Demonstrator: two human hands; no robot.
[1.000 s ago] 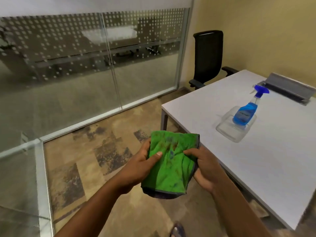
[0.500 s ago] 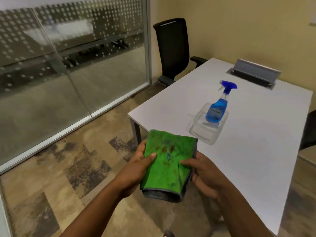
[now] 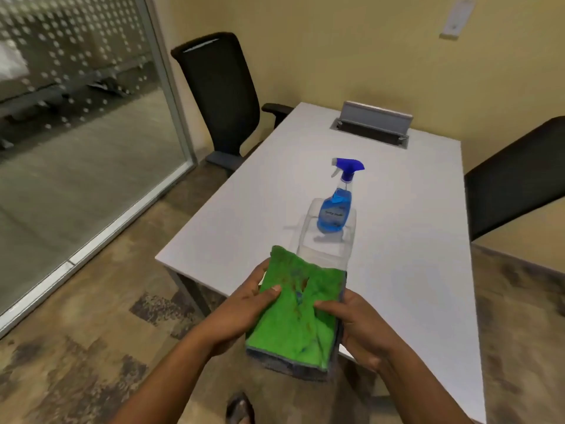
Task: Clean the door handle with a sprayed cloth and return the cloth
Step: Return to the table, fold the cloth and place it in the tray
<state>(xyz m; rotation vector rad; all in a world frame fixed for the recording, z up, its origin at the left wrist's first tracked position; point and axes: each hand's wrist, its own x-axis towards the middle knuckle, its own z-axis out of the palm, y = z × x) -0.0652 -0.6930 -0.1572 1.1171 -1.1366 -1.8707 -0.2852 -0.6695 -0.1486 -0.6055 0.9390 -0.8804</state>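
Observation:
A folded green cloth with brownish stains and a grey edge is held up in front of me over the near edge of the white table. My left hand grips its left side with the thumb on top. My right hand grips its right side the same way. Just beyond the cloth, a clear plastic tray on the table holds an upright blue spray bottle. No door handle is in view.
A black office chair stands at the table's far left corner and another at its right side. A grey cable box sits at the table's far end. A frosted glass partition runs along the left. Patterned carpet covers the floor.
My view has swung right from the glass partition toward the table, and I have come closer. The cloth, held in both hands throughout, now overlaps the tray's near end.

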